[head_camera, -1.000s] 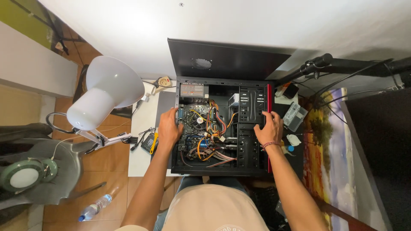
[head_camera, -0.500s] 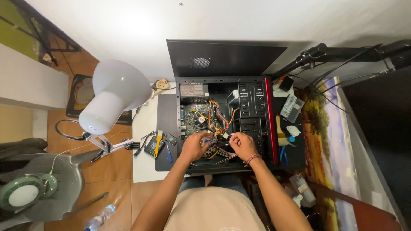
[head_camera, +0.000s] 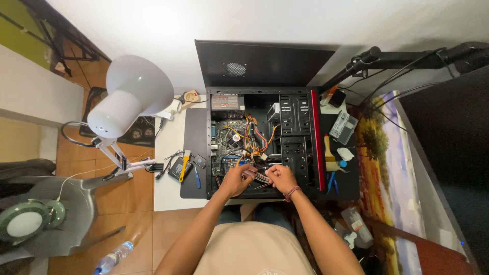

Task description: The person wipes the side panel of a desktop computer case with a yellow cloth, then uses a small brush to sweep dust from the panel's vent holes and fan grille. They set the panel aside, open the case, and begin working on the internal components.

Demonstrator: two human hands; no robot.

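An open black computer case [head_camera: 295, 132] with a red front strip lies on its side on a small white table [head_camera: 168, 147]. Inside it show a green motherboard [head_camera: 226, 140] and a tangle of orange, yellow and red cables [head_camera: 254, 135]. My left hand [head_camera: 235, 179] and my right hand [head_camera: 279, 177] meet at the case's near edge. Both pinch a flat bundle of thin wires [head_camera: 259, 176] between them. The removed side panel [head_camera: 260, 63] stands behind the case.
A white desk lamp [head_camera: 130, 102] leans over the table's left side. A yellow-handled tool [head_camera: 184, 164] and a blue screwdriver [head_camera: 196, 177] lie on a dark mat. A brush [head_camera: 330, 153] and a drive [head_camera: 345, 127] rest right of the case. A plastic bottle [head_camera: 112, 257] lies on the floor.
My hands left the case's two sides, came together at its near edge and took hold of the wire bundle.
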